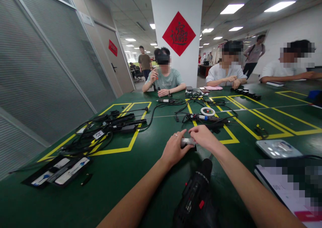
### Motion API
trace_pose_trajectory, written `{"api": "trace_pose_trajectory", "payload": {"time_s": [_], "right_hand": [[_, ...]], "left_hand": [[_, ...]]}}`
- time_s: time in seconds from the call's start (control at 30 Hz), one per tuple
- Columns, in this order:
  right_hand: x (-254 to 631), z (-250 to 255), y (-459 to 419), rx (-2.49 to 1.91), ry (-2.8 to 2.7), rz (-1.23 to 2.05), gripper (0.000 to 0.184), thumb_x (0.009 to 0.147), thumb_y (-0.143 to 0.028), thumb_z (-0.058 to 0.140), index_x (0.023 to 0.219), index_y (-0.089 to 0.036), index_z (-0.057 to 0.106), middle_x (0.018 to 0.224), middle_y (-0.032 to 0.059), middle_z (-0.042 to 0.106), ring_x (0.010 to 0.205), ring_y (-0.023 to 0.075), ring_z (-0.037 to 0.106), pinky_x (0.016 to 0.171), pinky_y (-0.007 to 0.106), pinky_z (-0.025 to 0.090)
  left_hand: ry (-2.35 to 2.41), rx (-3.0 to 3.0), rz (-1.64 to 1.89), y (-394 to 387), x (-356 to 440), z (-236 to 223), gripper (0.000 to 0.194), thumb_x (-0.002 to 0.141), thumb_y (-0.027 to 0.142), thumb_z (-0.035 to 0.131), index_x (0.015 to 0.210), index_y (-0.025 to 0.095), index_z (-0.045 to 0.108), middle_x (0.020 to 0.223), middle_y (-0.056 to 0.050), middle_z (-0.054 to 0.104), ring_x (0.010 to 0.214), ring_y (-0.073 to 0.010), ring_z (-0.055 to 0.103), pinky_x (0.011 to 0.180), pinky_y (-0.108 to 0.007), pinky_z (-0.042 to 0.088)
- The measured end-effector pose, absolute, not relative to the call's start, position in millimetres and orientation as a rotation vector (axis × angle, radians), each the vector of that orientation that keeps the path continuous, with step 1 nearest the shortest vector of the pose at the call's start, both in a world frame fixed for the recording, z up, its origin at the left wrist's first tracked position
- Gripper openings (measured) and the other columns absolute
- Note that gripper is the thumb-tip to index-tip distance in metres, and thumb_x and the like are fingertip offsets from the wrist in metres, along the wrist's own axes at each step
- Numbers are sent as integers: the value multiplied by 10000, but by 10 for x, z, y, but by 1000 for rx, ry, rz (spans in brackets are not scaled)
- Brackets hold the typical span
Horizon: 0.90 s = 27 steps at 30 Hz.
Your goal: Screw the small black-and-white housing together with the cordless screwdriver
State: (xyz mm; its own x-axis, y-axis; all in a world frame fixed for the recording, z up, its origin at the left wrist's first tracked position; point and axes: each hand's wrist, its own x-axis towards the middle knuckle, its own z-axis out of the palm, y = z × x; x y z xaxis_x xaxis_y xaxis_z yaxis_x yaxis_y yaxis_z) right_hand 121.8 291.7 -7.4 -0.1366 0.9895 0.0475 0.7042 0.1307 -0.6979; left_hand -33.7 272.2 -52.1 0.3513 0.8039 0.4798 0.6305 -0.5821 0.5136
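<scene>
My left hand (174,147) is wrapped around a small silver-grey part (187,141) just above the green table. A dark piece lies against the part's lower right edge. At the part's right end, the fingers of my right hand (205,136) are pinched together; whatever they hold is too small or hidden to make out. Between my forearms lies a black cordless drill (196,191) with red buttons, its bit pointing away from me, under my right wrist.
Tangled black cables and tools (113,124) lie left within yellow tape (110,151). Ahead are a corded screwdriver (205,118) and a white ring (207,111). A black case (57,171) sits front left, a clear-lidded box (278,148) right. Several people sit across the table (151,134).
</scene>
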Motion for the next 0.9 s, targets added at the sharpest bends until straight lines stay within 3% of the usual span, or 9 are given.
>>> {"api": "trace_pose_trajectory", "payload": {"time_s": [0.2, 0.47, 0.57, 0.73, 0.9], "right_hand": [[1236, -118, 2873, -1666, -1877, 386, 233, 891, -301, 489, 1046, -137, 545, 968, 52, 591, 850, 169, 584, 756, 368, 482], [1308, -238, 2550, -1441, -2188, 179, 224, 876, -321, 494, 1024, -161, 542, 956, 36, 557, 769, 154, 559, 711, 358, 470], [1337, -277, 2546, -1399, -2252, 146, 182, 880, -289, 489, 987, -159, 556, 907, 26, 549, 715, 139, 544, 666, 333, 470], [1316, -260, 2588, -1339, -2224, 169, 165, 893, -245, 473, 1004, -149, 550, 921, 30, 556, 804, 157, 560, 708, 344, 478], [1194, -222, 2545, -1261, -2194, 213, 133, 883, -218, 493, 960, -141, 569, 876, 19, 568, 798, 152, 564, 725, 346, 476]], "left_hand": [[1265, 2085, 991, 2715, -426, -547, 822, 671, 406, 683, 1339, 207, 246, 1054, -65, 564, 890, -190, 568, 817, -331, 444], [1154, 2081, 853, 2743, -512, -479, 731, 515, 442, 774, 1128, 170, 483, 1018, -62, 584, 911, -211, 555, 803, -321, 449], [1179, 2041, 834, 2764, -506, -484, 750, 526, 457, 761, 1146, 153, 469, 1001, -67, 583, 896, -215, 553, 804, -337, 449], [1150, 1936, 807, 2726, -516, -478, 818, 559, 467, 743, 1222, 135, 398, 1037, -85, 562, 921, -219, 542, 806, -330, 441], [1036, 1834, 814, 2581, -643, -434, 604, 655, 455, 679, 1118, 120, 482, 988, -75, 589, 884, -198, 546, 786, -304, 434]]}}
